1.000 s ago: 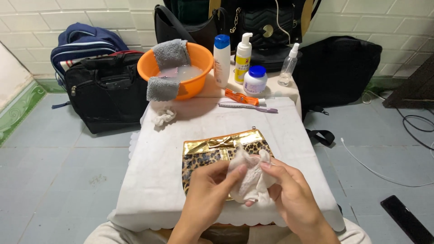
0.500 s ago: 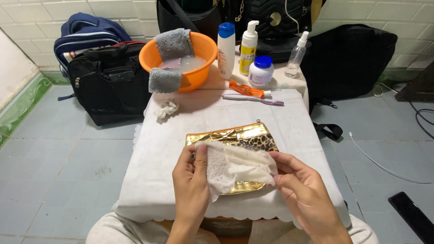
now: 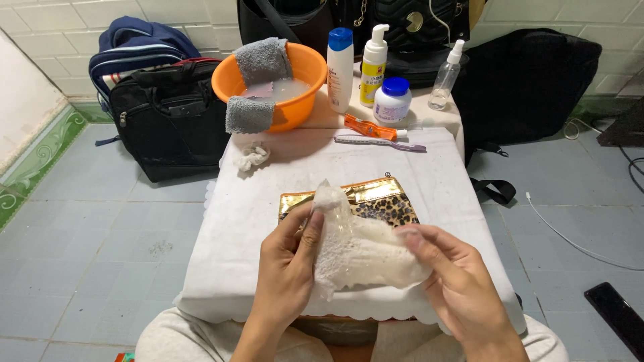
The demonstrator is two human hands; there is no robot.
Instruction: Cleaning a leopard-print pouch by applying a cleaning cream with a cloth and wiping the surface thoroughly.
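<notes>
My left hand (image 3: 287, 268) and my right hand (image 3: 456, 281) both grip a damp white wipe (image 3: 359, 248), spread out between them above the table's near edge. Just behind the wipe lies a gold and leopard-print pouch (image 3: 376, 200) on the white cloth-covered table (image 3: 241, 221); the wipe hides its lower part. My left thumb pinches the wipe's left edge, my right fingers hold its right edge.
At the table's far end stand an orange basin (image 3: 295, 80) with grey towels, a white bottle (image 3: 340, 60), a pump bottle (image 3: 373, 67), a jar (image 3: 392, 100), a spray bottle (image 3: 446, 77), an orange tube (image 3: 365, 126), a toothbrush (image 3: 379, 141) and a crumpled wipe (image 3: 253, 157). Black bags (image 3: 168, 121) sit on the floor.
The wipe went from a crumpled ball to spread open between both hands, and its upper left corner has now risen. The view shifted slightly.
</notes>
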